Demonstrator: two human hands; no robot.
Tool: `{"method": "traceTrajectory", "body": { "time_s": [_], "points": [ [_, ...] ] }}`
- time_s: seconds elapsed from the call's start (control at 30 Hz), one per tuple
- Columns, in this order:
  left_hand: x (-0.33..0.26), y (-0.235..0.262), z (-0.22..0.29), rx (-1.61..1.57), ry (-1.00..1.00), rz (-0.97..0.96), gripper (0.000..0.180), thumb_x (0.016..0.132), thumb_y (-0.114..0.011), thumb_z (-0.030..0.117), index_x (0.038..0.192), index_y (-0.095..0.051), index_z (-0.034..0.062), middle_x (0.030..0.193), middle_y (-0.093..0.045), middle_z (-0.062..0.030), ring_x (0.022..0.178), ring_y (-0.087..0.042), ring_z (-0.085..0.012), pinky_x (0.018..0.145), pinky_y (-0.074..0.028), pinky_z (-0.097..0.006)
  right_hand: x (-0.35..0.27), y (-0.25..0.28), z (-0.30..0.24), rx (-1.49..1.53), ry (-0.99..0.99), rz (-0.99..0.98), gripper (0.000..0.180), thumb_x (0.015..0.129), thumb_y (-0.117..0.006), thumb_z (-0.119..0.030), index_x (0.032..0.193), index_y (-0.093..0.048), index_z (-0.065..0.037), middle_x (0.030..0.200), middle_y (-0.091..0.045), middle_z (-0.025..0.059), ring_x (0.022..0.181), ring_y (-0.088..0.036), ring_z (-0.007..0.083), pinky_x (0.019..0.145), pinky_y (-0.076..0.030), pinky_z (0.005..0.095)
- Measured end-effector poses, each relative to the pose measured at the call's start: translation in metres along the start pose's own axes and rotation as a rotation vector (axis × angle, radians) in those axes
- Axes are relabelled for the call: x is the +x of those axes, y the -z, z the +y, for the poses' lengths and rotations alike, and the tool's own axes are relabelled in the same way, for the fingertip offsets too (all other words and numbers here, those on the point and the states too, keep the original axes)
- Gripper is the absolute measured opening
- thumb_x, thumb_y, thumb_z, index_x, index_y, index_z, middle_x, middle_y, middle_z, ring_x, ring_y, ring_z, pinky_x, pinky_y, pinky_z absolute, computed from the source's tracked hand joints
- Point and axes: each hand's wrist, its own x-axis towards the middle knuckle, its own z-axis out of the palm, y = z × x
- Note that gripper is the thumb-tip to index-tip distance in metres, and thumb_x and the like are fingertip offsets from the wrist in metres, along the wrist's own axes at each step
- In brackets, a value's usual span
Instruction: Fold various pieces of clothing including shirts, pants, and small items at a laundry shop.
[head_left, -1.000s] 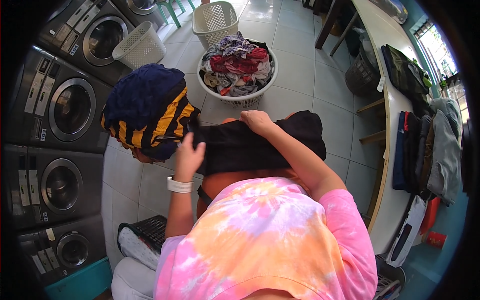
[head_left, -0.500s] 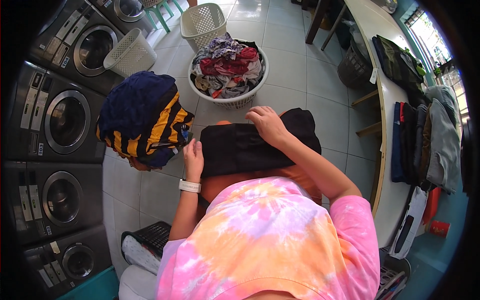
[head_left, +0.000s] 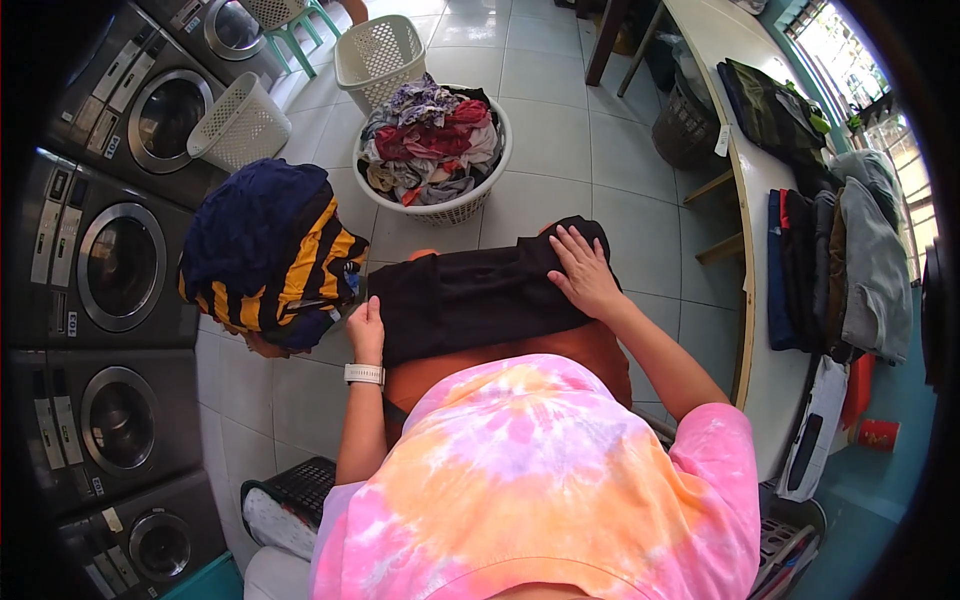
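A black garment [head_left: 470, 297], folded into a long band, lies across my lap over orange-brown legwear [head_left: 480, 361]. My right hand [head_left: 588, 275] rests flat on its right part, fingers stretched out. At the left end, my left hand [head_left: 366, 328] is closed on the garment's edge, thumb uppermost; the other fingers are partly hidden. Just beyond that hand rises a heap of clothes [head_left: 262, 225], dark blue on top with yellow-and-black striped cloth below. What kind of garment the black one is, I cannot tell.
Ahead stands a round white basket [head_left: 440, 212] piled with laundry, with a white basket [head_left: 376, 60] behind it. Front-loading machines [head_left: 122, 265] line the left. On the right, a long table [head_left: 757, 300] carries folded clothes [head_left: 845, 270]. A dark basket [head_left: 300, 485] sits at lower left.
My right hand has come down flat onto the garment, farther right. My left hand has closed on its left end. The garment lies straighter, and the view has shifted slightly.
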Motion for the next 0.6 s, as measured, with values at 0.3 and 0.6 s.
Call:
{"method": "traceTrajectory", "body": {
  "time_s": [0.3, 0.6],
  "points": [
    [-0.029, 0.031, 0.043, -0.415, 0.396, -0.473, 0.031, 0.083, -0.064, 0.020, 0.103, -0.056, -0.0027, 0.092, -0.063, -0.0070, 0.077, -0.060, -0.0114, 0.067, -0.047, -0.023, -0.010, -0.001, -0.042, -0.095, 0.119, -0.088, 0.057, 0.087, -0.039, -0.049, 0.135, -0.035, -0.019, 0.143, -0.027, 0.0024, 0.135, -0.014, 0.0272, 0.101, -0.005, 0.0638],
    [-0.003, 0.038, 0.146, -0.549, 0.063, -0.384, 0.028, 0.083, -0.057, 0.007, 0.109, -0.052, -0.0045, 0.100, -0.060, -0.0095, 0.084, -0.059, -0.0137, 0.074, -0.049, -0.024, -0.002, -0.009, -0.030, 0.378, 0.028, -0.183, 0.051, 0.091, -0.032, -0.046, 0.127, -0.046, -0.013, 0.137, -0.036, 0.0083, 0.133, -0.021, 0.0274, 0.103, -0.004, 0.0594]
  ]
}}
